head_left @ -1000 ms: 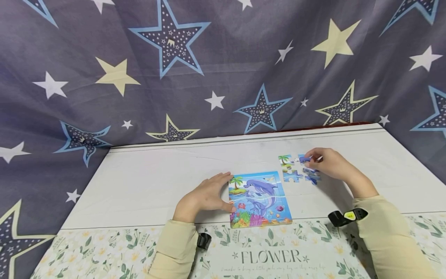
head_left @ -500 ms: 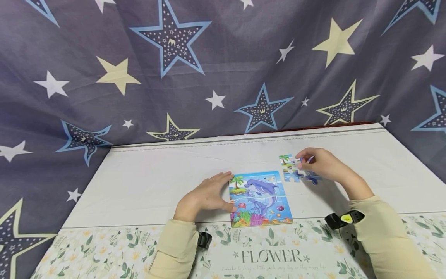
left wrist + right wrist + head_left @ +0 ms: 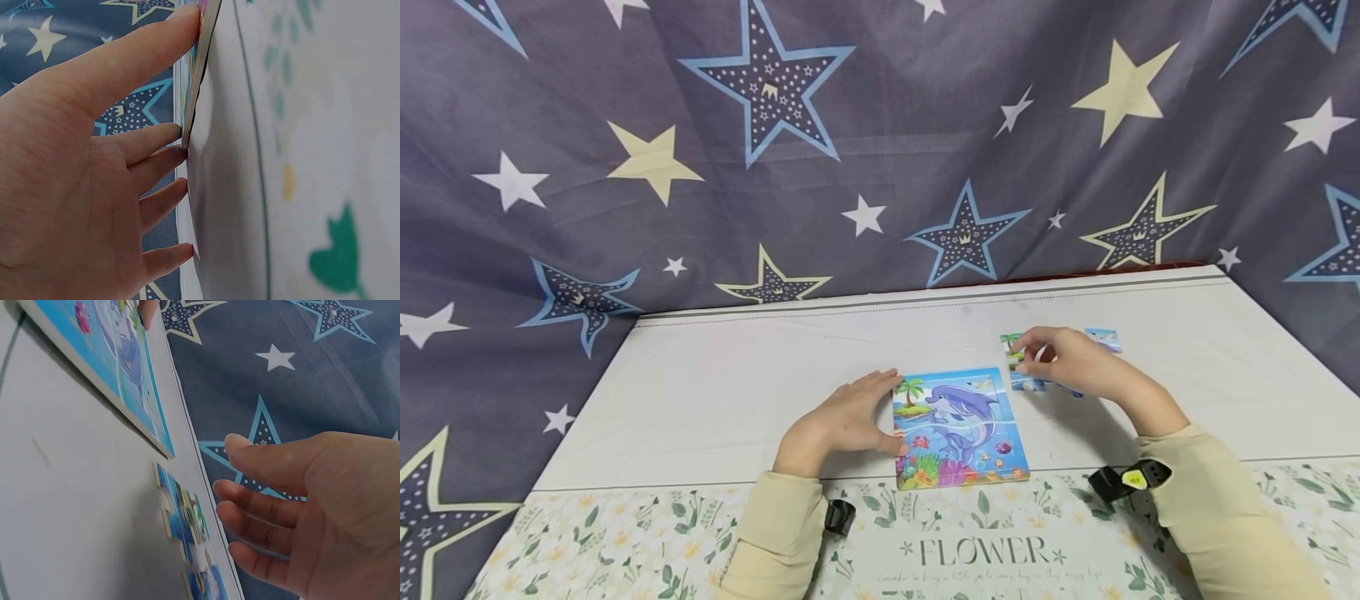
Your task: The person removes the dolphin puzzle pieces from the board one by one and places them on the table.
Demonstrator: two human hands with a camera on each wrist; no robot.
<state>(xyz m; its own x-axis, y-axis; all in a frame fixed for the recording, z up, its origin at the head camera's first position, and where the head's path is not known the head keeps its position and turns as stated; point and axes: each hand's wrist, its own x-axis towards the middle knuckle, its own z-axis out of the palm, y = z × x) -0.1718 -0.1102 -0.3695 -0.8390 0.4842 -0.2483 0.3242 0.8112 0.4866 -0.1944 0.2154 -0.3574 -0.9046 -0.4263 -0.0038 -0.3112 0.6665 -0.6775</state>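
Note:
A square dolphin jigsaw board (image 3: 958,429) lies flat on the table. My left hand (image 3: 846,417) is at its left side, the fingers reaching the upper left corner and the thumb (image 3: 178,31) touching the lower left edge. To the right of the board, several loose jigsaw pieces lie together, among them a palm-tree piece (image 3: 1008,342). My right hand (image 3: 1078,362) hovers over this group and hides part of it. In the right wrist view, its thumb and fingers stand apart with nothing between them, beside some joined pieces (image 3: 178,515). Another piece (image 3: 1102,337) lies beyond the hand.
A white cloth (image 3: 737,383) with a floral front band (image 3: 647,533) covers the table. Behind it hangs a dark curtain (image 3: 865,125) printed with stars. Each wrist carries a black device (image 3: 838,517).
My right hand has moved left across the loose pieces, from a blue-purple piece toward the palm-tree side. A piece at the far right is now uncovered. My left hand has stayed put.

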